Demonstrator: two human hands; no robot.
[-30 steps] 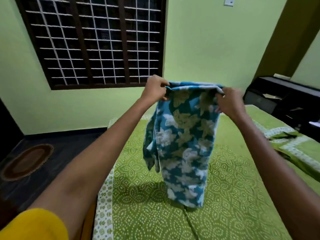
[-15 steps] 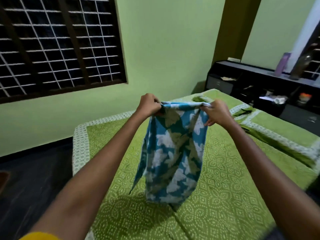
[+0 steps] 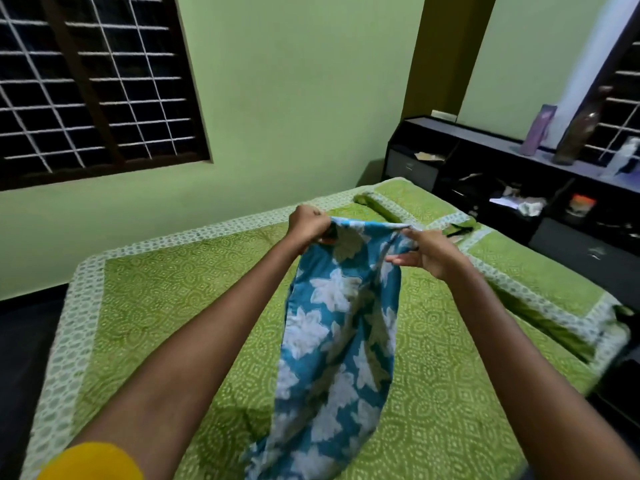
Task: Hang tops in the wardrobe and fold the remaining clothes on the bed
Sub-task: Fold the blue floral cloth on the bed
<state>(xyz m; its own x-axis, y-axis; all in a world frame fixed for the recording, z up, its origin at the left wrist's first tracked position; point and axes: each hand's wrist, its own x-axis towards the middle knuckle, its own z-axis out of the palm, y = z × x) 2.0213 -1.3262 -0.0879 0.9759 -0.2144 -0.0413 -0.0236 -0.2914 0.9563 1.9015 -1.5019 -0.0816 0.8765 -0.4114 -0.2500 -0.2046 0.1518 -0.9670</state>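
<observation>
Over the bed (image 3: 145, 306), both hands have lowered the blue garment (image 3: 341, 327).

A garment (image 3: 339, 337) hangs between two raised hands over the bed (image 3: 166, 306); pillows (image 3: 540, 282) lie to the right, shelves (image 3: 519, 181) behind them, a window (image 3: 93, 84) at left.

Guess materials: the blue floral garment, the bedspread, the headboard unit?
Garment: thin woven fabric, probably cotton, matte; it hangs limp and creases from the left hand and right hand. Bedspread: printed cloth, likely cotton, matte, lying flat with a seam. Headboard unit: dark board, laminate or painted wood, with a faint sheen on top.
</observation>
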